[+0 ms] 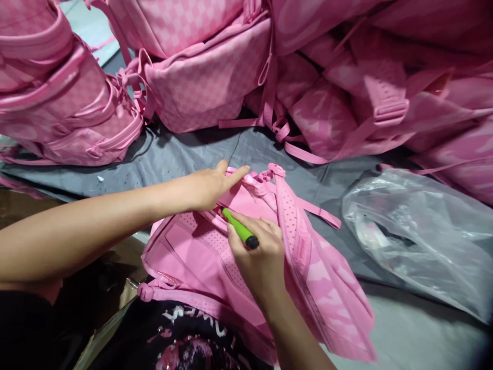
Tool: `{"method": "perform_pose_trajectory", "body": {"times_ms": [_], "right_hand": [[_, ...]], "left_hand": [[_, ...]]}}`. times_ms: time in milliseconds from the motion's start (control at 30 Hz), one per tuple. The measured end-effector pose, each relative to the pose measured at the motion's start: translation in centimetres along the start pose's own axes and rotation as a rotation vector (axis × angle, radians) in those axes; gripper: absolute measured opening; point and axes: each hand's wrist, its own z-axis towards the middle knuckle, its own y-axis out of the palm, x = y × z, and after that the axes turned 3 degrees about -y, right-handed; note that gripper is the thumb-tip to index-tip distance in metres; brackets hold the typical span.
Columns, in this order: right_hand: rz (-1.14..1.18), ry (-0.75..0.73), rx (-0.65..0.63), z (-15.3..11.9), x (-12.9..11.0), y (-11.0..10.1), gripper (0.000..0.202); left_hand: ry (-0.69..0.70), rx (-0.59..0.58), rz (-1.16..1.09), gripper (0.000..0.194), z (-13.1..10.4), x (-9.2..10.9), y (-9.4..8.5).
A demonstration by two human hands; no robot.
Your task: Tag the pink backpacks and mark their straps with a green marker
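Note:
A pink backpack point(200, 257) with dotted mesh straps and a camouflage-pattern side lies at the table's near edge, against my body. My right hand point(260, 252) is closed round a green marker point(239, 227) with a black end, its tip pointing at the bag near my left hand. My left hand point(210, 185) rests on the upper edge of the backpack, index finger stretched out and thumb raised; its other fingers are partly hidden.
Pink checkered backpacks point(200, 77) stand along the far side, with more stacked at the left point(69, 103). Camouflage-pattern bags point(327, 113) are heaped at the right. A clear plastic bag point(423, 226) lies on the grey table cover point(173, 154).

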Motion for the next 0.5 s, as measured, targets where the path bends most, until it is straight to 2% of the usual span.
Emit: {"method": "perform_pose_trajectory", "body": {"times_ms": [133,267,400,500], "right_hand": [[0.062,0.008,0.005,-0.2,-0.2,0.5,0.016],[-0.036,0.026,0.017,-0.1,-0.3,0.5,0.017],[0.058,0.007,-0.053,0.0,0.2,-0.7,0.016],[-0.086,0.034,-0.059,-0.4,0.6,-1.8,0.018]], "left_hand": [[-0.024,-0.015,0.019,0.103,0.1,0.0,0.3],[-0.001,0.038,0.028,0.099,0.1,-0.1,0.6],[-0.02,0.037,0.035,0.099,0.0,-0.1,0.6],[-0.016,0.041,0.026,0.097,0.0,-0.1,0.5]]}}
